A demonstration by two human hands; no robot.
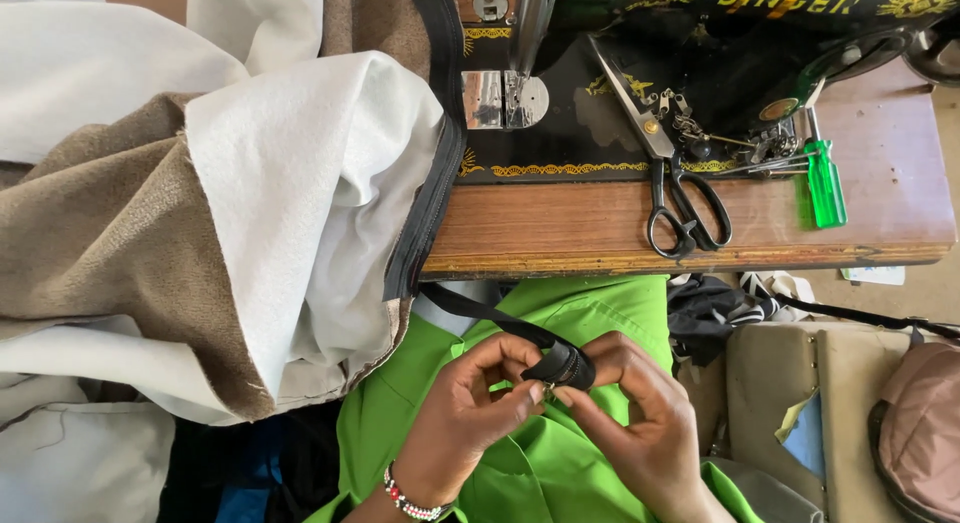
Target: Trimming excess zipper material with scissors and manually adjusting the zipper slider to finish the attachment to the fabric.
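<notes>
Over my lap in a bright green garment (560, 313), my left hand (465, 413) and my right hand (640, 423) meet at the end of a black zipper tape (562, 366). Both pinch the tape's end, where a small slider sits between the fingertips. The tape runs up to the left and along the edge of a brown and white fabric piece (250, 213) draped over the sewing table. A beaded bracelet (405, 500) circles my left wrist.
A black sewing machine (600, 93) with gold trim stands on a wooden table (600, 228). Black-handled scissors (680, 198) and a green-handled screwdriver (825, 183) lie on it. A beige cushioned seat (800, 403) and a pinkish bag (925, 433) are at the right.
</notes>
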